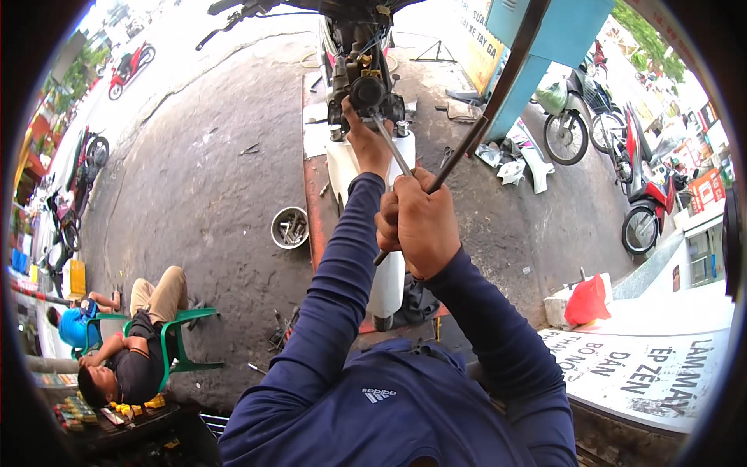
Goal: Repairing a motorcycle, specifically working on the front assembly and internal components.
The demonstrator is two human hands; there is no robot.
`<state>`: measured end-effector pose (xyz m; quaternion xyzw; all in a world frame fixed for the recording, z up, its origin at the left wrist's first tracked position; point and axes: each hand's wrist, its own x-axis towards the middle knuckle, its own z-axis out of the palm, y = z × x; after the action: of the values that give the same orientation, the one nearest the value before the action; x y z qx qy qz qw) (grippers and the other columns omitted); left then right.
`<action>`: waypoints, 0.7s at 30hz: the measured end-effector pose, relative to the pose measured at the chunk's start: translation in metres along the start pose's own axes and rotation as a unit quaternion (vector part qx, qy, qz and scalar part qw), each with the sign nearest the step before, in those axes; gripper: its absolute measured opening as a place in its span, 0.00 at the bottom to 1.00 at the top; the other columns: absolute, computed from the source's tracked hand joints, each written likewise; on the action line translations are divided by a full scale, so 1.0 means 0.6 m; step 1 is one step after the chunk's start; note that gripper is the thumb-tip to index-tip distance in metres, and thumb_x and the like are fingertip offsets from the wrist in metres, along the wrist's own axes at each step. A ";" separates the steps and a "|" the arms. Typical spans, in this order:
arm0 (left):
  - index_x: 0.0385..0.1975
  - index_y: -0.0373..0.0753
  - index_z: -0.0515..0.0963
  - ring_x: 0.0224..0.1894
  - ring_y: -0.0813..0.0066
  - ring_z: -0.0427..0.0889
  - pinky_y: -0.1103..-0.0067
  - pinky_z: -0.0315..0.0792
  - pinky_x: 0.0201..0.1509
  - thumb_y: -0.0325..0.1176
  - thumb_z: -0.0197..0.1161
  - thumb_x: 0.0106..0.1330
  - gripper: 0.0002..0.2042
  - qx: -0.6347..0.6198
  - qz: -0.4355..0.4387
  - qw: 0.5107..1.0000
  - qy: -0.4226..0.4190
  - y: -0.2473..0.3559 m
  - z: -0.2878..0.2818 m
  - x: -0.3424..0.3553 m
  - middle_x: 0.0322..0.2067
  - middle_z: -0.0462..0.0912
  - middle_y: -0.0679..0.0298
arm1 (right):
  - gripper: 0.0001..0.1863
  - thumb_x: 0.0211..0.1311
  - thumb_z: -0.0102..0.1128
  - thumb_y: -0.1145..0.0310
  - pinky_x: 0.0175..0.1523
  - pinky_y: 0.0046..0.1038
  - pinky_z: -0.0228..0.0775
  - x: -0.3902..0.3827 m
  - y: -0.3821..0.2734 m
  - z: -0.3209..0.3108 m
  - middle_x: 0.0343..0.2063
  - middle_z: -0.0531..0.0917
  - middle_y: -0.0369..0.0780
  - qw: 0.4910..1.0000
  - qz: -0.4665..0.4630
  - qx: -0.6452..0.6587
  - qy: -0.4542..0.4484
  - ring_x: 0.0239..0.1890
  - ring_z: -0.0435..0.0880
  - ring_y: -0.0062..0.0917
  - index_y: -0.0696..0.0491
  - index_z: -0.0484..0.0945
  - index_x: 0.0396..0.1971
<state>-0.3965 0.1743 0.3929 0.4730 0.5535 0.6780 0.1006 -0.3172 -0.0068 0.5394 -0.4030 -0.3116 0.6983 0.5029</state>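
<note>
My right hand (420, 222) is closed around a long dark bar (455, 159), at the point where a steel shaft (398, 153) meets it, together forming a T-bar wrench. The bar slants from below my fist up to the far right, thicker in its upper part. Its shaft runs forward to the dark front assembly of a motorcycle (367, 92). My left hand (369, 146) is around the shaft's far end, one digit raised against the assembly; its other fingers are partly hidden. Beneath my arms lies the motorcycle's white mudguard (387, 292).
A metal bowl (275, 237) of small metal parts stands on the ground to the left. Pliers (249, 149) lie beyond it. A person (128, 354) sits on a green chair (177, 342). Right are a blue cabinet (517, 89), white panels (535, 163) and parked motorbikes (646, 202).
</note>
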 end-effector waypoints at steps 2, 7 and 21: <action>0.68 0.47 0.45 0.40 0.60 0.85 0.72 0.75 0.45 0.19 0.67 0.50 0.47 -0.009 0.003 1.000 -0.005 -0.001 0.002 0.000 0.43 0.82 0.50 | 0.10 0.66 0.39 0.73 0.13 0.23 0.43 0.002 -0.002 -0.003 0.12 0.56 0.31 1.000 0.003 -0.010 0.010 0.08 0.53 0.15 0.49 0.55 0.23; 0.67 0.48 0.47 0.39 0.60 0.85 0.72 0.75 0.45 0.19 0.68 0.51 0.45 0.000 -0.039 0.999 -0.012 0.001 0.001 0.003 0.43 0.82 0.52 | 0.06 0.65 0.43 0.73 0.13 0.32 0.53 0.011 0.000 -0.016 0.11 0.64 0.37 0.993 0.086 0.082 0.002 0.07 0.63 0.26 0.54 0.61 0.27; 0.67 0.45 0.51 0.46 0.49 0.82 0.66 0.74 0.51 0.29 0.67 0.49 0.44 0.026 -0.103 0.994 0.013 0.015 -0.001 -0.002 0.45 0.80 0.47 | 0.16 0.64 0.51 0.64 0.36 0.43 0.68 0.015 -0.018 -0.031 0.22 0.77 0.57 0.807 -0.187 -0.556 -0.064 0.29 0.77 0.54 0.64 0.68 0.28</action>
<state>-0.3927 0.1696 0.3999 0.4071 0.6182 0.6555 0.1499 -0.2975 0.0055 0.5370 -0.5017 -0.7478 0.3219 0.2924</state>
